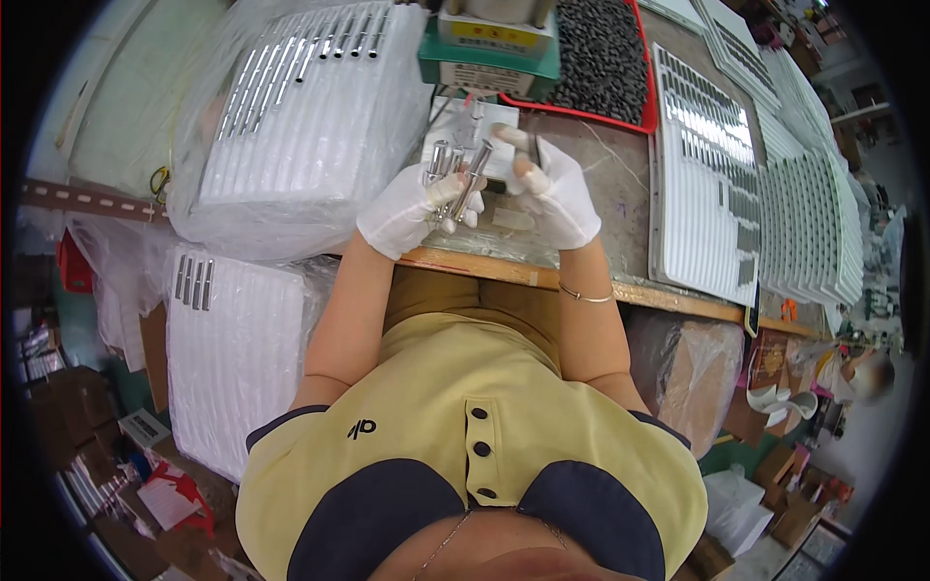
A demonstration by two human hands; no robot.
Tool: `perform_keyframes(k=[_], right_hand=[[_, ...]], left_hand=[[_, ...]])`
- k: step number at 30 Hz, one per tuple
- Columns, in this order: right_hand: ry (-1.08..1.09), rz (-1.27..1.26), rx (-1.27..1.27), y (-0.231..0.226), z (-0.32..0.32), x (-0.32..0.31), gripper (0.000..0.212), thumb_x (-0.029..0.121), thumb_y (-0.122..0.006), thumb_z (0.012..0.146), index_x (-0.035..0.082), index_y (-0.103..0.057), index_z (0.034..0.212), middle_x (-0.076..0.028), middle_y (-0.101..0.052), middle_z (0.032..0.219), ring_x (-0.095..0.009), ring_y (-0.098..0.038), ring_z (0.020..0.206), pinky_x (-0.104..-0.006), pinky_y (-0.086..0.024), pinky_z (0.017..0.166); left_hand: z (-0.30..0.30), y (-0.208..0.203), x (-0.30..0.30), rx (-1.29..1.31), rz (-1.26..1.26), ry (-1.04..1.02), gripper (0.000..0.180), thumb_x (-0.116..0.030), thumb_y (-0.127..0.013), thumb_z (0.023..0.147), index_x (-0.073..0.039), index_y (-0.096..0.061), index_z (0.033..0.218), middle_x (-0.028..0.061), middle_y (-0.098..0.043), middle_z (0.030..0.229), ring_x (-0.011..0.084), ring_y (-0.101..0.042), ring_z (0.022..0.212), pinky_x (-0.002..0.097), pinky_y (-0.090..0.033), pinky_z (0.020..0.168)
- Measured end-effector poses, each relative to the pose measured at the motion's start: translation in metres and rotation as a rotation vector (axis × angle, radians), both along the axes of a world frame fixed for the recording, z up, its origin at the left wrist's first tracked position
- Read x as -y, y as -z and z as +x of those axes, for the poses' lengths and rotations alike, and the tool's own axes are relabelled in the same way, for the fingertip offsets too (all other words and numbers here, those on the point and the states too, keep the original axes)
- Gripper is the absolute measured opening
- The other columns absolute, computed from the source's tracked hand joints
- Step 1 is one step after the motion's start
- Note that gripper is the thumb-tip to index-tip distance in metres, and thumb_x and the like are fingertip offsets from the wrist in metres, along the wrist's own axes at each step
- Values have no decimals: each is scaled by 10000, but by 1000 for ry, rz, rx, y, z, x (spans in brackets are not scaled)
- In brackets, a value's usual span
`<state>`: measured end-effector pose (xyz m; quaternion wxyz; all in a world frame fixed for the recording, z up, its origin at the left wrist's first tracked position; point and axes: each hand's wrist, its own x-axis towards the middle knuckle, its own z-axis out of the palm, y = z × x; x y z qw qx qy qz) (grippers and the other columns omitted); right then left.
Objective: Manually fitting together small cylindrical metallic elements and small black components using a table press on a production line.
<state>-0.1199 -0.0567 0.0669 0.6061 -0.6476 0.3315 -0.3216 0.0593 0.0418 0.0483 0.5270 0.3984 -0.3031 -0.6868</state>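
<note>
My left hand (pixel 407 208), in a white glove, grips a small bunch of shiny silver metal tubes (pixel 442 160) upright above the workbench edge (pixel 484 269). My right hand (pixel 554 192), also in a white glove, pinches one longer silver tube (pixel 472 179) that slants down toward the left hand. The two hands are close together, almost touching. A small white fixture (pixel 465 121) stands on the bench just behind the tubes.
A white slotted tray of silver tubes in clear plastic (pixel 300 107) lies at the left. A second wrapped tray (pixel 228 339) sits lower left. A red bin of dark small parts (pixel 596 58) is at the back. Stacked white trays with silver parts (pixel 707 165) fill the right.
</note>
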Motion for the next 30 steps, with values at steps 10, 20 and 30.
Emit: perform_keyframes(k=[10, 20, 30], right_hand=[[-50, 118, 74, 0, -2, -8, 237, 180, -671, 801, -19, -631, 924, 10, -579, 712, -40, -477, 613, -180, -382, 542], [176, -16, -174, 12, -47, 19, 437, 433, -495, 908, 30, -619, 1023, 7, -523, 637, -42, -467, 584, -188, -376, 555], [471, -382, -733, 35, -69, 84, 213, 282, -543, 831, 144, -654, 950, -138, -641, 913, -313, -612, 862, -382, -463, 739]], left_hand=[[-38, -19, 5, 753, -157, -255, 232, -157, -684, 776, -10, -606, 937, 46, -624, 799, 77, -554, 690, 215, -449, 614], [34, -54, 5, 1117, -545, -564, 366, -260, -680, 744, -16, -558, 988, 40, -599, 742, 93, -517, 582, 239, -434, 528], [283, 26, 2, 2080, 389, -468, 505, -349, -677, 676, -27, -621, 1061, 211, -633, 982, 341, -606, 903, 366, -461, 799]])
